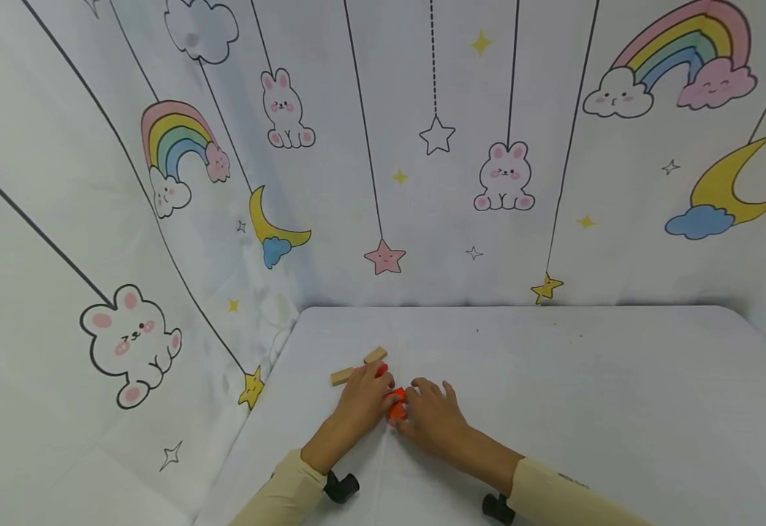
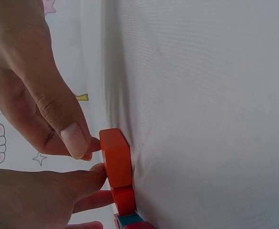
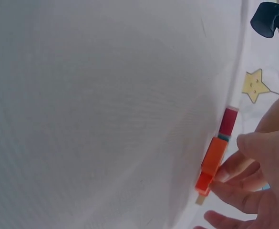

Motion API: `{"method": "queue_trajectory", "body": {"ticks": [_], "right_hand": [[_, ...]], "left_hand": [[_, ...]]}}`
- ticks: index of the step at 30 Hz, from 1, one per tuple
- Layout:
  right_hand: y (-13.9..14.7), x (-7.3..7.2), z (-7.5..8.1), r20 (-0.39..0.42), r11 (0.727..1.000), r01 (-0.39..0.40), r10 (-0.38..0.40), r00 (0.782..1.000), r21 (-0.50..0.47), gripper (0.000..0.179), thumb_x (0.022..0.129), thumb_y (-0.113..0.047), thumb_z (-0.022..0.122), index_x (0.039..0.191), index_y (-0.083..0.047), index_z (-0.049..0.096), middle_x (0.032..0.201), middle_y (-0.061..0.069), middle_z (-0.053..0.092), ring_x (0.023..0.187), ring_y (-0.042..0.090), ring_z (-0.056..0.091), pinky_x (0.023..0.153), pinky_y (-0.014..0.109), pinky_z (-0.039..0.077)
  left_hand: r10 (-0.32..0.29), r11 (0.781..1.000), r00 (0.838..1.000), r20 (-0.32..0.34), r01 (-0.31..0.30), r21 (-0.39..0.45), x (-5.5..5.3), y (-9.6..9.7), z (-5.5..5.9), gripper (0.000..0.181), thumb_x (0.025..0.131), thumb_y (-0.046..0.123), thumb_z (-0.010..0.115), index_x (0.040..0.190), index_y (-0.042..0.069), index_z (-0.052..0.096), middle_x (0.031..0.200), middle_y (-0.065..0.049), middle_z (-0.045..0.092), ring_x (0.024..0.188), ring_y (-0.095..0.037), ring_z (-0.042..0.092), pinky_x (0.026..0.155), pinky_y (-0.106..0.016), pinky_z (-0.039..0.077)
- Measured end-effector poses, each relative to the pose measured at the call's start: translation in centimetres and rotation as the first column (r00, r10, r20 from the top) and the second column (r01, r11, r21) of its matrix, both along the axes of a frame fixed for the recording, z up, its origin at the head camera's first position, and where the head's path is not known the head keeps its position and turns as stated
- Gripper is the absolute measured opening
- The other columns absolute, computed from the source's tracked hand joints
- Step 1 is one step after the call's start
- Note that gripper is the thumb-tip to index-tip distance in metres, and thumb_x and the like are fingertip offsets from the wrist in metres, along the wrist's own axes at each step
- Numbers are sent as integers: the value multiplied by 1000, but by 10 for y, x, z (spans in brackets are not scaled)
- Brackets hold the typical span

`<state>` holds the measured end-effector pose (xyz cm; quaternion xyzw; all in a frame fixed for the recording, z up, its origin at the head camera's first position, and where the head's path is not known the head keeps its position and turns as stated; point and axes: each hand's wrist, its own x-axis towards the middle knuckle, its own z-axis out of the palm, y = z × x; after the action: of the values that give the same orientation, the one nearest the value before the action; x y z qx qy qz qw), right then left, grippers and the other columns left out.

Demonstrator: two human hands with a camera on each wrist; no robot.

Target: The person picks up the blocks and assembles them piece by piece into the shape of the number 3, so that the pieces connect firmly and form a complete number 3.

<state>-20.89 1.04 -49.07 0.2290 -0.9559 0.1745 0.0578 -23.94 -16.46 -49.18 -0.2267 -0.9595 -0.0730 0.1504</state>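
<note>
Orange block (image 2: 118,162) on white table (image 1: 620,409); wooden blocks (image 1: 342,376) beyond.

The long, angular, painted orange block (image 2: 116,160) is smooth with a low sheen. The small, oblong, pale tan blocks (image 1: 375,355), too far off to be sure, look like bare matt wood. The white cloth table cover (image 2: 211,119) is matt, finely ribbed and creased. The beige fabric sleeves (image 1: 554,493) are smooth and matt; the black, curved plastic fitting (image 3: 265,21) is dull.

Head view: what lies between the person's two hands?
Orange-red blocks lie between the left hand and the right hand, as the head view shows.
</note>
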Motion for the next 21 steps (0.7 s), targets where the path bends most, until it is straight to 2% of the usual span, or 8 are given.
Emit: {"method": "queue_trajectory", "body": {"ticks": [3,13,21], "right_hand": [[-1,1,1,-29,1000,-7,7,1000,8,40,91,-44,82,106,-10,68,129,15,64,125,38,62,109,72,39],[-7,2,-1,-60,999,-1,4,998,54,48,88,-42,85,116,-5,70,127,13,64,122,37,63,110,69,40],[-10,2,-2,-102,997,14,-6,995,77,45,88,-41,86,112,-6,71,123,12,64,119,37,65,108,68,43]], "left_hand": [[-6,1000,1000,-6,5,-4,0,1,0,25,92,33,83,98,11,73,115,-11,65,112,-30,65,101,-46,51],[4,1000,1000,7,-4,0,0,2,1,23,92,31,83,92,11,72,118,-12,66,115,-31,65,104,-48,51],[-4,1000,1000,17,4,13,0,1,2,20,93,27,83,91,10,72,123,-14,66,118,-31,65,104,-49,51]]}}
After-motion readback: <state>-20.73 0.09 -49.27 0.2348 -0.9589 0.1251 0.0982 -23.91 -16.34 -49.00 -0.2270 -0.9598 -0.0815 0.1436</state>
